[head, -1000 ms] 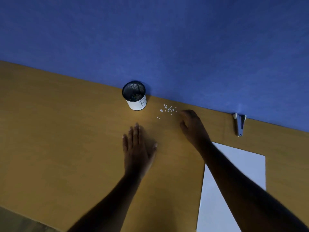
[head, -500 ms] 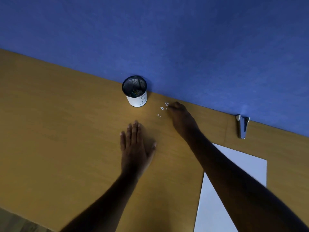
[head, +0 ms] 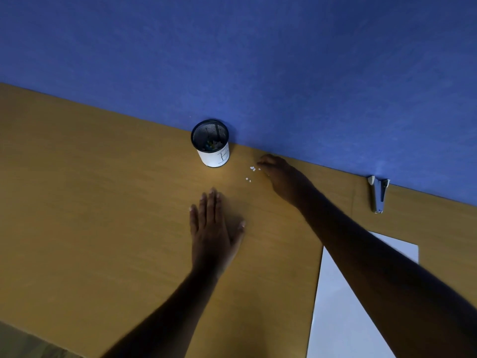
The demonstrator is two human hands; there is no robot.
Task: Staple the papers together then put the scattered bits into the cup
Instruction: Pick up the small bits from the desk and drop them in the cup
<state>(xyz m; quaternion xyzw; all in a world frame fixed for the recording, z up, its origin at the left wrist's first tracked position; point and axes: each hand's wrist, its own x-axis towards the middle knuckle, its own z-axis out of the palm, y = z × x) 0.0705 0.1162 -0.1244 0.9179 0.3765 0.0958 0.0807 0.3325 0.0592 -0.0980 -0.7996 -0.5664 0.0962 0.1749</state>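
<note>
A black mesh cup [head: 212, 143] with a white label stands upright by the blue wall; small coloured bits lie inside it. A few white bits [head: 252, 172] are scattered on the wooden table to its right. My right hand [head: 282, 178] rests palm down over the bits, fingertips curled on the table beside them; whether it holds any is hidden. My left hand [head: 214, 228] lies flat on the table, fingers spread, holding nothing. The white papers [head: 343, 303] lie at the lower right, partly under my right forearm. A stapler [head: 378, 193] lies by the wall at the right.
The blue wall [head: 258, 60] runs along the far edge of the wooden table [head: 90, 202]. The table's near edge shows at the bottom left corner.
My right hand has slid left along the wall over the bits, covering most of them; fewer bits show now. The left hand has stayed flat in place.
</note>
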